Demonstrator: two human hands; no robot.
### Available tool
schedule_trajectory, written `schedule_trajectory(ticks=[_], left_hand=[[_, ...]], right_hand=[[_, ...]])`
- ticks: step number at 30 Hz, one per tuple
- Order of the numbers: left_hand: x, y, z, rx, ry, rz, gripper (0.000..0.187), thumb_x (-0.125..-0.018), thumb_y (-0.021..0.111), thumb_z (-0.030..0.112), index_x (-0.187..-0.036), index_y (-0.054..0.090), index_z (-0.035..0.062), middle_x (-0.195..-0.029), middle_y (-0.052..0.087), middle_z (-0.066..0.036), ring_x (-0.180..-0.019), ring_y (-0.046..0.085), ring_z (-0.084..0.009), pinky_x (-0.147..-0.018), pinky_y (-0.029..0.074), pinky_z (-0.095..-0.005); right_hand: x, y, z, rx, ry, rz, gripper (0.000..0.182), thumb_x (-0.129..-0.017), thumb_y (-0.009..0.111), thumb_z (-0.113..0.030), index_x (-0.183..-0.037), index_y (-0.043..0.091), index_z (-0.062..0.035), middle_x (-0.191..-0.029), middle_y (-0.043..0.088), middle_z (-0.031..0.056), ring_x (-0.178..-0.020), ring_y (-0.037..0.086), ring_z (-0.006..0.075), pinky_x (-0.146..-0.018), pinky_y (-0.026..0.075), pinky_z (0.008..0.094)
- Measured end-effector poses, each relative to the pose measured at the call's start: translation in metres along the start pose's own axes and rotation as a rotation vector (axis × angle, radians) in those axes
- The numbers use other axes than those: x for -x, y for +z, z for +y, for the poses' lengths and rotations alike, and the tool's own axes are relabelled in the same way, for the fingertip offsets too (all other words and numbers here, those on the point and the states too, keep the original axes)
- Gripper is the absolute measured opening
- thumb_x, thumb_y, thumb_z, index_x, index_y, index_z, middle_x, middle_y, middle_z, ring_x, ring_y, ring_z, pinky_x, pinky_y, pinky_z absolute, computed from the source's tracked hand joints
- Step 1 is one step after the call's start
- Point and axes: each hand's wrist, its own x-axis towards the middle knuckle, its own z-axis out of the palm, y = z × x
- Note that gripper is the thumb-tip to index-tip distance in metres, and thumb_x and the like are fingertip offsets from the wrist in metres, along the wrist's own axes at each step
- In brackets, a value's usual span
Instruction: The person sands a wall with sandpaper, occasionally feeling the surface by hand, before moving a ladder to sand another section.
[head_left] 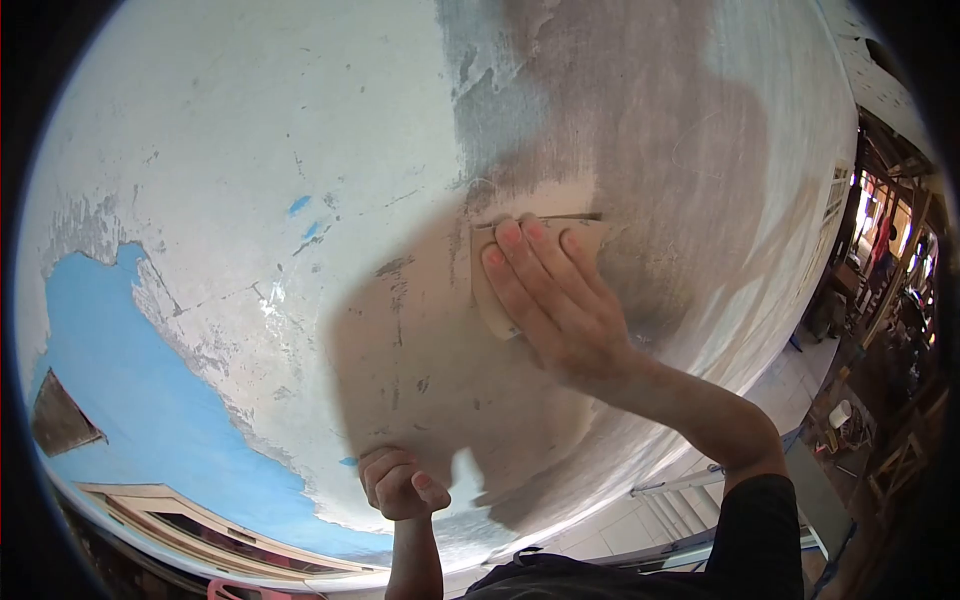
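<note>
My right hand (560, 305) presses a tan sheet of sandpaper (484, 285) flat on the wall (390, 150), its fingers stretched over the sheet. The sandpaper's top edge is slightly lifted and dark along a line. Lower and to the left, my left hand (400, 485) is curled in a loose fist close to the wall, and nothing shows in it. The wall around the sandpaper is patchy white and grey, with scuffs and scratches. Shadows of my head and arms fall across it.
Blue paint (170, 350) with a ragged edge covers the lower left wall, beside a wooden-framed opening (220, 530). A ladder (670, 515) stands behind my right arm. On the far right lies a cluttered area with a white container (840, 413). A pink chair (245, 590) shows at the bottom.
</note>
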Motion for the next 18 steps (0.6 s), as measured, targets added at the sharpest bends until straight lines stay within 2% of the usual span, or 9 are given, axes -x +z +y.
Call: schedule_trajectory(ticks=[1, 4, 7, 10, 13, 16, 18], left_hand=[[0.0, -0.001, 0.001, -0.008, -0.003, -0.002, 0.021, -0.088, 0.052, 0.025, -0.078, 0.047, 0.0074, -0.071, 0.053, -0.007, -0.064, 0.051, -0.0215, -0.058, 0.044, -0.033], [-0.004, 0.005, 0.004, -0.014, -0.003, 0.012, 0.021, -0.088, 0.051, 0.025, -0.078, 0.047, 0.0071, -0.071, 0.053, -0.007, -0.064, 0.051, -0.0215, -0.058, 0.043, -0.0328], [-0.004, 0.007, 0.005, -0.003, -0.017, 0.029, 0.021, -0.088, 0.052, 0.025, -0.078, 0.047, 0.007, -0.071, 0.053, -0.008, -0.065, 0.051, -0.0216, -0.058, 0.043, -0.0329], [-0.002, 0.004, 0.003, 0.003, -0.027, 0.026, 0.021, -0.087, 0.052, 0.025, -0.078, 0.048, 0.007, -0.071, 0.053, -0.008, -0.065, 0.051, -0.0216, -0.058, 0.043, -0.0332], [0.001, 0.002, 0.003, -0.01, -0.026, 0.006, 0.021, -0.087, 0.052, 0.025, -0.078, 0.048, 0.0069, -0.071, 0.053, -0.008, -0.065, 0.051, -0.0216, -0.058, 0.043, -0.0337], [0.0, 0.006, 0.004, -0.01, -0.02, 0.008, 0.02, -0.087, 0.052, 0.025, -0.079, 0.047, 0.0067, -0.071, 0.053, -0.008, -0.064, 0.051, -0.0218, -0.059, 0.043, -0.0339], [-0.003, 0.009, 0.007, 0.0, -0.038, 0.04, 0.02, -0.087, 0.052, 0.024, -0.079, 0.047, 0.0066, -0.071, 0.053, -0.008, -0.064, 0.051, -0.0218, -0.059, 0.043, -0.0338]], right_hand=[[0.001, -0.001, 0.001, 0.024, -0.028, -0.001, 0.044, -0.085, 0.052, -0.012, -0.128, 0.051, -0.0015, -0.135, 0.05, 0.0138, -0.125, 0.047, 0.0271, -0.103, 0.036, 0.0405], [-0.031, -0.011, 0.015, 0.029, -0.001, 0.058, 0.042, -0.087, 0.051, -0.01, -0.128, 0.052, -0.0016, -0.134, 0.05, 0.0145, -0.126, 0.047, 0.0269, -0.104, 0.035, 0.0411], [-0.056, -0.011, 0.013, 0.007, 0.16, 0.128, 0.041, -0.088, 0.049, -0.009, -0.128, 0.052, -0.0018, -0.135, 0.049, 0.0141, -0.126, 0.047, 0.0266, -0.103, 0.036, 0.0409], [-0.019, -0.001, -0.003, -0.039, 0.093, 0.056, 0.044, -0.089, 0.048, -0.012, -0.132, 0.048, 0.0008, -0.136, 0.047, 0.0194, -0.128, 0.044, 0.0333, -0.105, 0.034, 0.0452], [-0.001, -0.002, 0.0, 0.002, -0.013, -0.04, 0.046, -0.09, 0.048, -0.013, -0.133, 0.046, 0.0018, -0.139, 0.044, 0.0195, -0.129, 0.042, 0.0338, -0.106, 0.033, 0.0451], [-0.028, -0.013, 0.015, -0.005, -0.007, -0.008, 0.046, -0.09, 0.047, -0.013, -0.134, 0.045, 0.0019, -0.139, 0.044, 0.019, -0.13, 0.041, 0.0334, -0.107, 0.031, 0.0459], [-0.051, -0.014, 0.019, 0.0, 0.09, 0.061, 0.046, -0.091, 0.046, -0.013, -0.135, 0.043, 0.0014, -0.14, 0.042, 0.0187, -0.13, 0.041, 0.033, -0.107, 0.03, 0.0456]])
